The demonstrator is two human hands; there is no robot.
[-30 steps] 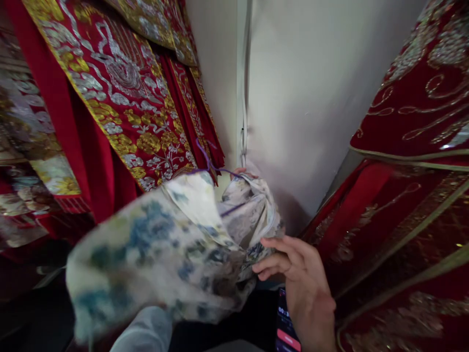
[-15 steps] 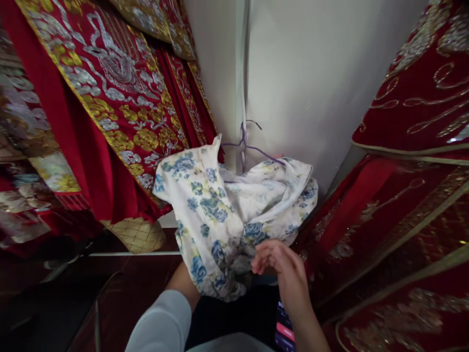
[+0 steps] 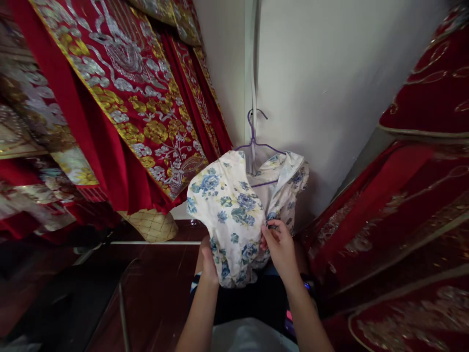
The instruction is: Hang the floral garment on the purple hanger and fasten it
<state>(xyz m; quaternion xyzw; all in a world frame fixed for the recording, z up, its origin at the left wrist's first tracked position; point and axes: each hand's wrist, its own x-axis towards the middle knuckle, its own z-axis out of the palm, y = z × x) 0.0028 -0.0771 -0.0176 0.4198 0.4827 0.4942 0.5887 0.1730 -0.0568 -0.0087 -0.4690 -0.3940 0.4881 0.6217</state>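
Pinching floral garment, right hand nearly closed

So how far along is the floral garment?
Looks done: the floral garment is on the purple hanger. In hand: the right hand pinches its front; the left hand is at its side. Possibly left: closing the front, though whether it is already fastened is hidden.

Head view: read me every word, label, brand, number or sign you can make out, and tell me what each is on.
No readable text anywhere.
Phone: mostly hidden; the visible sliver is too small and blurred to read.
Floral garment: no label or lettering visible.
Purple hanger: no legible marking.
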